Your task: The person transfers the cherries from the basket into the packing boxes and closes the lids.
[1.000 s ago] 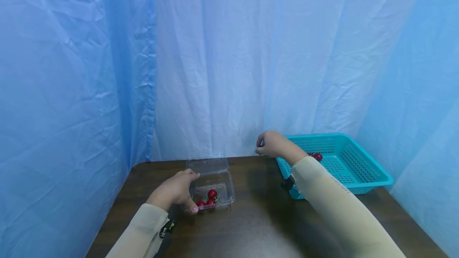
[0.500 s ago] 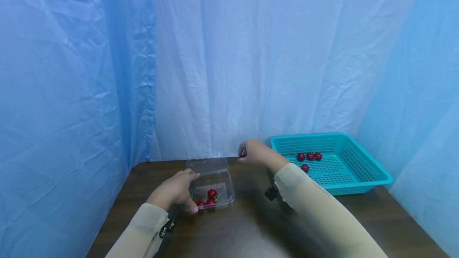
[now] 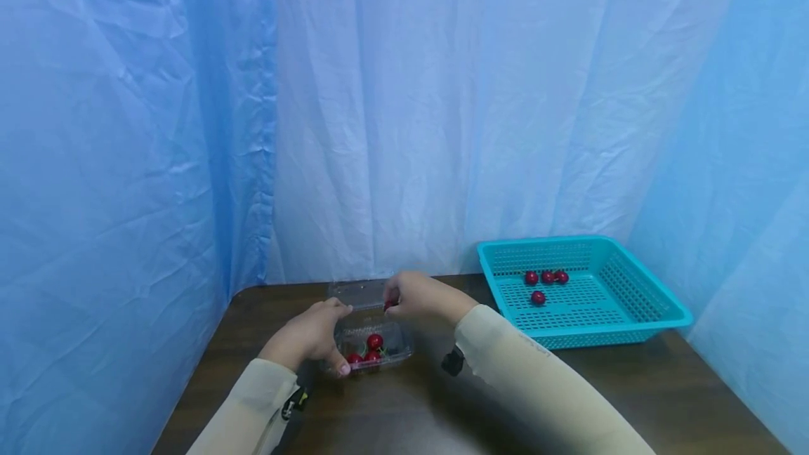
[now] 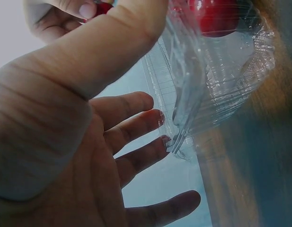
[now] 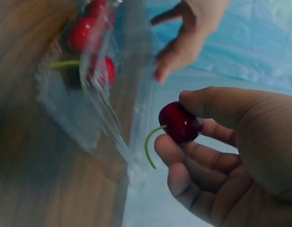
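Note:
My right hand pinches a dark red cherry between thumb and fingers, its curved green stem pointing away from the palm. It is over the back right part of a clear plastic clamshell box, whose lid is folded back. Several red cherries lie inside the box near its front. My left hand is at the box's left side, thumb by the front corner. Its fingers stretch out, spread and nearly straight, with tips right at the plastic rim.
A turquoise perforated basket stands at the right of the dark wooden table, with several cherries on its floor. Blue-white curtains hang behind the table and along both sides.
My right hand has moved left and down from the basket's edge to over the clamshell box, carrying the cherry. My left hand, the box and the basket have stayed in place.

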Demonstrator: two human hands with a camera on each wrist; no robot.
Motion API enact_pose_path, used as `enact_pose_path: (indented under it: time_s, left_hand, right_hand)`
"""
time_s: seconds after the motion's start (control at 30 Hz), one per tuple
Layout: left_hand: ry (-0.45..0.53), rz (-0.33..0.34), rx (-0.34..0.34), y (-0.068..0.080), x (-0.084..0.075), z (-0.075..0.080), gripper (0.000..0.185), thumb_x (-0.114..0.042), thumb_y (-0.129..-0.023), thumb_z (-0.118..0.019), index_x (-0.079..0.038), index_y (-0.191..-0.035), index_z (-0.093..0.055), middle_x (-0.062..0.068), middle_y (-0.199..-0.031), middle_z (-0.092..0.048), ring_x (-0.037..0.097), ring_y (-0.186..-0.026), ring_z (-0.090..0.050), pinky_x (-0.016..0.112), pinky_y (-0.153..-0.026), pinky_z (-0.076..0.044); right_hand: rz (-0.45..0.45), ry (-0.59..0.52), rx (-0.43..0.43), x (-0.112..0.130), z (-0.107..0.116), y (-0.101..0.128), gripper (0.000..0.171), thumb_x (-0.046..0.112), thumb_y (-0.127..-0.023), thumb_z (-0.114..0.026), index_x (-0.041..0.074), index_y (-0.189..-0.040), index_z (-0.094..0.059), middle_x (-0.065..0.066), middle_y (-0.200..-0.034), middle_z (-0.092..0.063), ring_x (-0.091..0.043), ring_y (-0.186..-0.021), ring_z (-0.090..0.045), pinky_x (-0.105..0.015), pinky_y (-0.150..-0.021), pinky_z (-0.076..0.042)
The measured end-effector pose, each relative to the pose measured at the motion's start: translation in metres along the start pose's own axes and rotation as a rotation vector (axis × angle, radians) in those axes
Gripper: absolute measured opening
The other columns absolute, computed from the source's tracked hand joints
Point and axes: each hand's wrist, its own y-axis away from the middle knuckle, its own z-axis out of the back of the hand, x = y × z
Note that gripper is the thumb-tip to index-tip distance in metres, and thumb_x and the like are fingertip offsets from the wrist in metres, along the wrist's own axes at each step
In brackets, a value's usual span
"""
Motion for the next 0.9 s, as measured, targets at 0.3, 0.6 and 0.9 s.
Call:
enact_pose_path:
  time_s: [0.3,0.6,0.9]
  left_hand:
    - [-0.007,-0.018,-0.001,-0.001,0.000,0.000,0.122,-0.039,-0.063,-0.114,-0.020,-0.169,-0.056,0.014,-0.170,-0.055,0.045,-0.154,-0.056,0.072,-0.113,-0.058]
    - [-0.003,-0.020,0.010,-0.002,0.003,0.000,0.123,-0.042,-0.063,-0.113,-0.020,-0.170,-0.055,0.014,-0.171,-0.053,0.045,-0.154,-0.055,0.073,-0.113,-0.058]
    - [-0.007,-0.016,0.009,-0.001,0.003,0.000,0.120,-0.044,-0.064,-0.112,-0.020,-0.168,-0.056,0.015,-0.170,-0.053,0.044,-0.153,-0.056,0.072,-0.113,-0.059]
  right_hand:
    - [0.049,0.020,0.038,0.011,-0.026,-0.010,0.008,0.014,-0.103,-0.085,0.018,-0.109,-0.084,0.008,-0.100,-0.079,-0.004,-0.086,-0.072,-0.022,-0.082,-0.065]
    - [0.053,0.072,0.081,0.015,-0.045,-0.021,0.011,0.015,-0.102,-0.086,0.019,-0.112,-0.084,0.007,-0.100,-0.079,-0.003,-0.086,-0.072,-0.022,-0.081,-0.065]
    - [0.070,0.106,0.092,0.023,-0.055,-0.027,0.011,0.017,-0.102,-0.087,0.021,-0.112,-0.084,0.009,-0.102,-0.081,-0.001,-0.087,-0.072,-0.021,-0.082,-0.065]
